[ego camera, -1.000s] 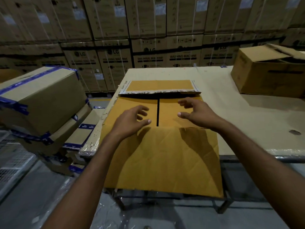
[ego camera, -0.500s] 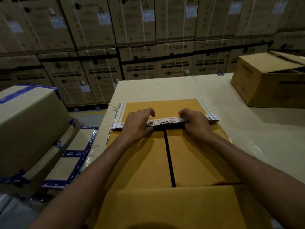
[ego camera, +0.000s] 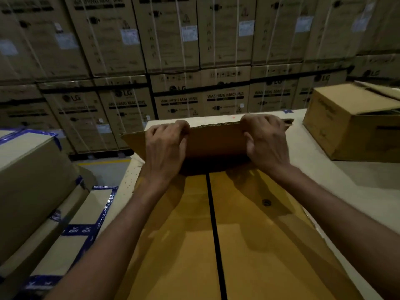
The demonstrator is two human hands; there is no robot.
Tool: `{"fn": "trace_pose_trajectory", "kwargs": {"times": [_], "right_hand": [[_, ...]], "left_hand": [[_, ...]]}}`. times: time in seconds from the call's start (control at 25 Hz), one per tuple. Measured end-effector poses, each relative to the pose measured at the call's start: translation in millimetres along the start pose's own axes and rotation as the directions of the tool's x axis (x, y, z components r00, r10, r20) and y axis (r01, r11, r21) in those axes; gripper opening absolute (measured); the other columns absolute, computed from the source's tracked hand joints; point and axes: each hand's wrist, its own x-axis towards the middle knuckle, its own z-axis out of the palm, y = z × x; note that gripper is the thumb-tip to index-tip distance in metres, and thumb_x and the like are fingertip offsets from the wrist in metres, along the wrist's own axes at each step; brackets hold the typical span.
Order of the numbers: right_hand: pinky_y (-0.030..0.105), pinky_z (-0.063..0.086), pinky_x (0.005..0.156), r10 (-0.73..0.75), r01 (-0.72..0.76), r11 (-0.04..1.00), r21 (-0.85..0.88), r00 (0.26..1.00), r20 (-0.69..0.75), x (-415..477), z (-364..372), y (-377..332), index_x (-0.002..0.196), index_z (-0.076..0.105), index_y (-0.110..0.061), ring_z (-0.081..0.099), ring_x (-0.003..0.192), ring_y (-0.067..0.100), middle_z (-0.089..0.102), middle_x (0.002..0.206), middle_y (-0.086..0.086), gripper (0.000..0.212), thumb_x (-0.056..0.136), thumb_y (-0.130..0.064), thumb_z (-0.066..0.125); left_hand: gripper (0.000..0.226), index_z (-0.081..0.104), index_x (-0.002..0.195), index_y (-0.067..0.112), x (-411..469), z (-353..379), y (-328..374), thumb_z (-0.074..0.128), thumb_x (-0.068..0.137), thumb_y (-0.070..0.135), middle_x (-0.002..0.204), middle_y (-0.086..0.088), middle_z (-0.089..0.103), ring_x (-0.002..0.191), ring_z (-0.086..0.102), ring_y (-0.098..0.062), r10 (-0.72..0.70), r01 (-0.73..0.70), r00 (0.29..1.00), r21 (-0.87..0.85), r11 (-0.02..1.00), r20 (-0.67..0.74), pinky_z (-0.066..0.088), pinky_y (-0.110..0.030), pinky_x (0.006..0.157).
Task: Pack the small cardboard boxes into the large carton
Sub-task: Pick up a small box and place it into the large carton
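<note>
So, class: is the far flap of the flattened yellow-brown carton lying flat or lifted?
Lifted: both hands, left hand and right hand, grip the far flap, tilted up.

Dim warehouse, wall of stacked washing-machine cartons [ego camera: 179, 61] behind pale table [ego camera: 337, 176].

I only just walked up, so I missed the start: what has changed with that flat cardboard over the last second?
Both hands reached forward from above the two middle flaps to the far flap. The left hand and right hand closed a grip on its edge and lifted it from flat to tilted up towards the person. The two middle flaps stayed flat on the table, and the open box at right stayed put.
</note>
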Motion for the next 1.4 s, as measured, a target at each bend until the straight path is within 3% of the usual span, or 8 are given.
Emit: {"fn": "trace_pose_trajectory", "kwargs": {"times": [0.32, 0.56, 0.68, 0.88, 1.0, 1.24, 1.32, 1.4], "right_hand": [[0.061, 0.010, 0.123, 0.040, 0.018, 0.978, -0.208, 0.961, 0.273, 43, 44, 40, 0.164, 0.013, -0.030, 0.006, 0.158, 0.031, 0.011, 0.172, 0.009, 0.105, 0.080, -0.045, 0.074], [0.066, -0.002, 0.123, 0.109, 0.005, 0.968, -0.252, 0.893, 0.436, 54, 85, 47, 0.165, -0.005, -0.035, -0.020, 0.157, 0.032, -0.025, 0.170, 0.008, 0.103, 0.088, -0.065, 0.057], [0.066, 0.008, 0.123, 0.166, 0.002, 0.967, -0.254, 0.750, 0.640, 37, 104, 50, 0.165, 0.005, -0.034, 0.001, 0.160, 0.030, -0.004, 0.174, 0.008, 0.093, 0.092, -0.063, 0.056], [0.054, 0.034, 0.114, 0.240, -0.215, 0.967, -0.138, 0.581, 0.778, -2, 123, 69, 0.156, 0.037, -0.029, 0.052, 0.134, 0.027, 0.056, 0.149, 0.003, 0.067, 0.100, -0.064, 0.043], [0.051, 0.036, 0.112, 0.248, -0.275, 0.956, -0.098, 0.590, 0.768, -9, 121, 70, 0.147, 0.052, -0.029, 0.058, 0.125, 0.024, 0.066, 0.135, 0.000, 0.061, 0.100, -0.066, 0.042], [0.049, 0.037, 0.111, 0.292, -0.424, 0.903, 0.070, 0.724, 0.625, -15, 86, 32, 0.137, 0.063, -0.029, 0.053, 0.131, 0.021, 0.064, 0.137, -0.004, 0.050, 0.096, -0.057, 0.061], [0.048, 0.046, 0.106, 0.297, -0.488, 0.863, 0.130, 0.698, 0.652, -24, 74, 20, 0.130, 0.068, -0.028, 0.056, 0.126, 0.018, 0.066, 0.132, -0.005, 0.041, 0.096, -0.050, 0.065], [0.044, 0.049, 0.104, 0.284, -0.552, 0.811, 0.196, 0.662, 0.693, -33, 64, 13, 0.129, 0.069, -0.022, 0.058, 0.125, 0.018, 0.067, 0.133, -0.002, 0.034, 0.101, -0.040, 0.061]], "left_hand": [[0.068, 0.034, 0.158, 0.024, 42, 53, -31, 0.060, 0.098, 0.042, 0.167, -0.002, 0.031, 0.156, 0.022, -0.026, -0.027, 0.006, 0.989, 0.148, 0.989, 0.143, 0.016, -0.055, 0.125], [0.090, 0.005, 0.165, 0.028, 37, 102, -39, 0.061, 0.097, 0.041, 0.172, -0.004, -0.015, 0.158, -0.009, -0.033, -0.075, 0.025, 0.956, 0.179, 0.984, 0.282, 0.006, -0.059, 0.126], [0.084, 0.005, 0.165, 0.028, 18, 125, -40, 0.051, 0.100, 0.052, 0.173, -0.005, -0.001, 0.158, 0.003, -0.035, -0.165, 0.070, 0.850, 0.203, 0.977, 0.500, 0.008, -0.065, 0.123], [0.075, 0.018, 0.162, 0.034, -6, 148, -51, 0.032, 0.099, 0.071, 0.153, -0.002, 0.051, 0.143, 0.044, -0.030, -0.303, 0.156, 0.522, 0.260, 0.953, 0.797, 0.008, -0.071, 0.118], [0.068, 0.031, 0.159, 0.033, -13, 144, -52, 0.028, 0.101, 0.069, 0.148, -0.003, 0.057, 0.139, 0.048, -0.030, -0.296, 0.199, 0.535, 0.222, 0.954, 0.791, 0.012, -0.068, 0.118], [0.046, 0.057, 0.140, 0.028, -19, 111, -25, 0.054, 0.101, 0.052, 0.118, 0.007, 0.071, 0.115, 0.064, -0.020, -0.216, 0.316, 0.745, -0.049, 0.947, 0.631, 0.048, -0.046, 0.099], [0.035, 0.067, 0.123, 0.029, -28, 96, -13, 0.059, 0.098, 0.051, 0.097, 0.014, 0.069, 0.096, 0.068, -0.015, -0.289, 0.415, 0.726, -0.063, 0.908, 0.624, 0.057, -0.039, 0.082], [0.027, 0.073, 0.107, 0.027, -39, 86, -2, 0.060, 0.098, 0.049, 0.084, 0.014, 0.072, 0.078, 0.071, -0.013, -0.357, 0.593, 0.597, -0.095, 0.800, 0.719, 0.061, -0.038, 0.073]]}}
